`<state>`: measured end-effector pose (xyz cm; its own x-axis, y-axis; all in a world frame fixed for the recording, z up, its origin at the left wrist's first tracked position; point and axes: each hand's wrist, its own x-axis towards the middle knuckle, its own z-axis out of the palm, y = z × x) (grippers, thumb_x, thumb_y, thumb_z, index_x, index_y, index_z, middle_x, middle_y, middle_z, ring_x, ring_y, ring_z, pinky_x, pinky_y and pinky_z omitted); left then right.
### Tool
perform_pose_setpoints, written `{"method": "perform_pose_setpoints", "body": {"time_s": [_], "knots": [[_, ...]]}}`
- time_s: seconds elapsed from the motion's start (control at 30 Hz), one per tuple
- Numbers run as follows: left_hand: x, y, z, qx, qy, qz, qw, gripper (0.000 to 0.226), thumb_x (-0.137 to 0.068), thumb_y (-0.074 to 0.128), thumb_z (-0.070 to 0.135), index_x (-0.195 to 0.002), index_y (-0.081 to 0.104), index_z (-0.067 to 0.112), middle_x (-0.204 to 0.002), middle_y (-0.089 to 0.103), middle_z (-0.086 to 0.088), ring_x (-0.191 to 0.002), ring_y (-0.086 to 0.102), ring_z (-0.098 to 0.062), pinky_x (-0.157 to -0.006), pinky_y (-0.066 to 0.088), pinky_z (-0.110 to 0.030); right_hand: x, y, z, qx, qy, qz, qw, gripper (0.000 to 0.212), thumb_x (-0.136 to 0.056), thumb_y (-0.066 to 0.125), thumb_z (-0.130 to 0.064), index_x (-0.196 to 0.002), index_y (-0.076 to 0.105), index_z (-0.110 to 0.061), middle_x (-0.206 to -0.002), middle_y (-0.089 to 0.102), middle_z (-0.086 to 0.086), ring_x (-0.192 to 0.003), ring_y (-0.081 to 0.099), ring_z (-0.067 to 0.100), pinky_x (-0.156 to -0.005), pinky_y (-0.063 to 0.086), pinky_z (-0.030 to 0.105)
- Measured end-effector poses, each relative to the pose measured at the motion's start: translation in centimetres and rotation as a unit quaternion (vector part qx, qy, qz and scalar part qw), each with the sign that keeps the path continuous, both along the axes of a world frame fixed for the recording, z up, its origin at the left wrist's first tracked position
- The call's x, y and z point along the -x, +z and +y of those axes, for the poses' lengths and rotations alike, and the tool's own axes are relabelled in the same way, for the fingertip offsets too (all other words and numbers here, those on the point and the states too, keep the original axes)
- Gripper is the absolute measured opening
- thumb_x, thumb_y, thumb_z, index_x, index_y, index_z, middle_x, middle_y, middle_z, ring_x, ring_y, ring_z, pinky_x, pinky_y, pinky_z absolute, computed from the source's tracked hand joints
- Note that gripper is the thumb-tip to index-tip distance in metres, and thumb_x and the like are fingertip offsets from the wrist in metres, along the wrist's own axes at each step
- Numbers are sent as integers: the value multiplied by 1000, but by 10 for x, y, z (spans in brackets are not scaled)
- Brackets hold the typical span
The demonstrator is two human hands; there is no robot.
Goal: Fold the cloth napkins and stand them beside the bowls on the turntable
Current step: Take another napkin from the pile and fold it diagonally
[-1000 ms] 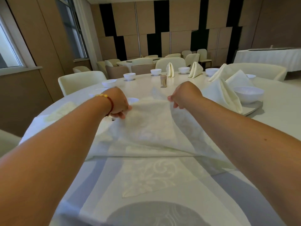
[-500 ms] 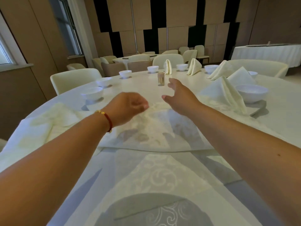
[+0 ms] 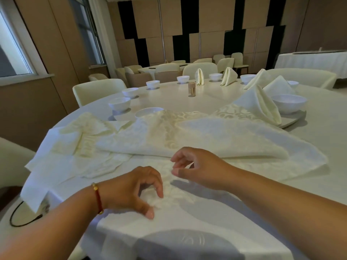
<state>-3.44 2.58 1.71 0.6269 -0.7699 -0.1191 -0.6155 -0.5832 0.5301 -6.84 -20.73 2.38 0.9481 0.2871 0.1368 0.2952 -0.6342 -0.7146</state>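
A cream patterned napkin [image 3: 216, 139] lies spread on the table in front of me, with its upper layer folded over. My left hand [image 3: 135, 190] rests with thumb and curved fingertips on the napkin's near part. My right hand [image 3: 199, 167] hovers just beyond it with its fingers loosely curled and holds nothing. Several white bowls [image 3: 120, 104] ring the turntable [image 3: 178, 99]. Folded napkins stand beside the bowls on the right and far side, the nearest napkin [image 3: 262, 106] next to a bowl [image 3: 289, 103].
A loose pile of unfolded napkins [image 3: 75, 147] lies at the table's left edge. A brown toothpick holder [image 3: 191, 89] stands on the turntable. Cream chairs [image 3: 97, 89] surround the table. A black cable [image 3: 18, 216] loops at the near left.
Both hands let go of the napkin's far edge and drew back toward me. The napkin now lies flat with its layer folded over.
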Motion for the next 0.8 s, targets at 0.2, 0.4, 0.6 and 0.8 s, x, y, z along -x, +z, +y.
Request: {"method": "perform_pose_setpoints", "body": {"time_s": [0.2,0.4,0.6,0.8], "knots": [[3,-15,-17,156,150,-18,976,9,-76,79,16,-77,71,11,-75,66,6,-65,57,0,-67,45,-14,20,-13,7,7,9,13,1000,23,-80,72,-43,-97,66,-29,-93,68,-10,-77,59,-1,-67,44,13],[11,-4,-31,238,186,-40,952,26,-83,74,23,-71,60,4,-63,51,0,-61,43,-10,-62,36,-26,29,-6,-5,78,-17,-65,995,30,-94,56,-33,-68,49,-19,-65,49,-4,-57,41,5,-53,28,22],[32,-3,-21,135,123,-109,977,21,-75,78,39,-88,73,23,-86,72,14,-82,64,2,-77,50,-19,55,10,-29,26,-61,-46,997,35,-98,49,-33,-67,44,-18,-61,41,-9,-56,36,6,-57,29,25],[64,6,-31,119,88,-119,982,38,-91,63,27,-61,41,19,-54,42,15,-52,39,-2,-52,29,-15,96,32,-47,-16,-62,14,998,38,-96,53,-31,-62,39,-20,-57,36,-6,-55,30,10,-56,24,28]]}}
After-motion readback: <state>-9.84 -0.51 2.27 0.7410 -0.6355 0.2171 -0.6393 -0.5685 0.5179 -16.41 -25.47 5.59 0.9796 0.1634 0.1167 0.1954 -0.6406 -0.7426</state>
